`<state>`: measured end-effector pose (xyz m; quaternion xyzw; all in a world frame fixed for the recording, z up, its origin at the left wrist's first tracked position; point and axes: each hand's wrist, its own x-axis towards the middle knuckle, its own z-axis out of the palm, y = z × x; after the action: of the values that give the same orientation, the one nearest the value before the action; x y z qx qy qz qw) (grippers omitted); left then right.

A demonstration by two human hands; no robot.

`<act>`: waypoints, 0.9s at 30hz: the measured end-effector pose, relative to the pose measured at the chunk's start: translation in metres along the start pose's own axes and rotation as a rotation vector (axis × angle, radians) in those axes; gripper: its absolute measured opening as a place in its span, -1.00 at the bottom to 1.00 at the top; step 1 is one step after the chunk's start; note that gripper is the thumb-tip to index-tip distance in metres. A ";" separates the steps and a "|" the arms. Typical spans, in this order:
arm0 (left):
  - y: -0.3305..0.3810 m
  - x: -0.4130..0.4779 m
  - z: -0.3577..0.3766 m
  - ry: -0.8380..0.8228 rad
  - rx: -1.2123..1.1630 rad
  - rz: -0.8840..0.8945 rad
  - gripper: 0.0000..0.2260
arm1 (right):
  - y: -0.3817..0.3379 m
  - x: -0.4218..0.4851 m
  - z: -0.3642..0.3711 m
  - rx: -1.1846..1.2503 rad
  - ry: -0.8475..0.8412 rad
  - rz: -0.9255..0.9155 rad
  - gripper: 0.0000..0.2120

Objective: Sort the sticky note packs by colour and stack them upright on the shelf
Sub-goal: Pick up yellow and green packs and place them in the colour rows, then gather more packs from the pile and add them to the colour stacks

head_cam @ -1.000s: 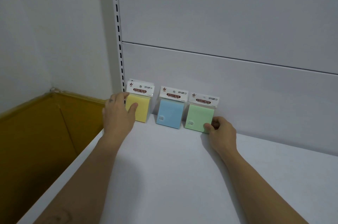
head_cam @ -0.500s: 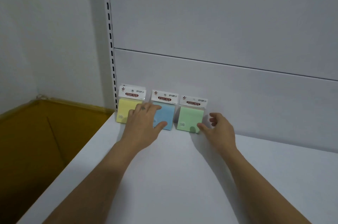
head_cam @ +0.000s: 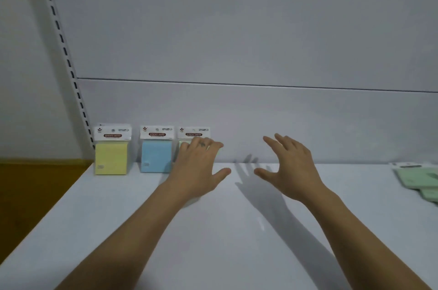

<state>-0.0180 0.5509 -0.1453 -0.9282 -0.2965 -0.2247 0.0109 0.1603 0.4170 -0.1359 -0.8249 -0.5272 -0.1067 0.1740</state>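
Observation:
Three sticky note packs stand upright against the shelf's back panel at the left: a yellow pack [head_cam: 111, 155], a blue pack [head_cam: 156, 154] and a green pack [head_cam: 193, 134]. My left hand [head_cam: 198, 166] hovers open in front of the green pack and hides most of it; whether it touches the pack I cannot tell. My right hand [head_cam: 288, 166] is open above the white shelf [head_cam: 213, 230], to the right of the packs, holding nothing. More green packs [head_cam: 419, 178] lie flat at the right edge.
A slotted shelf upright [head_cam: 68, 69] runs up the back left corner. A brown cardboard box [head_cam: 35, 190] sits below the shelf's left edge. The grey back panel [head_cam: 260, 119] closes off the rear.
Both hands have shifted right along the row: the left from the blue pack to the green one, the right off the green pack into open air. The view has turned right, showing flat green packs.

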 end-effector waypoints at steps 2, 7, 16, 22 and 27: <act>0.028 0.012 0.003 -0.017 -0.022 0.044 -0.44 | 0.021 -0.011 -0.012 -0.024 0.006 0.040 -0.24; 0.105 0.036 0.015 -0.044 -0.064 0.170 -0.44 | 0.083 -0.042 -0.040 -0.066 0.015 0.162 -0.26; 0.243 0.065 0.046 -0.130 -0.152 0.331 -0.46 | 0.203 -0.103 -0.082 -0.111 0.015 0.364 -0.31; 0.330 0.080 0.075 -0.181 -0.185 0.395 -0.47 | 0.281 -0.143 -0.111 -0.126 0.028 0.487 -0.35; 0.389 0.090 0.097 -0.228 -0.158 0.410 -0.48 | 0.333 -0.167 -0.125 -0.109 0.041 0.536 -0.38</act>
<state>0.3036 0.2943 -0.1508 -0.9862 -0.0828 -0.1343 -0.0498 0.3924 0.1006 -0.1395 -0.9408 -0.2796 -0.1018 0.1622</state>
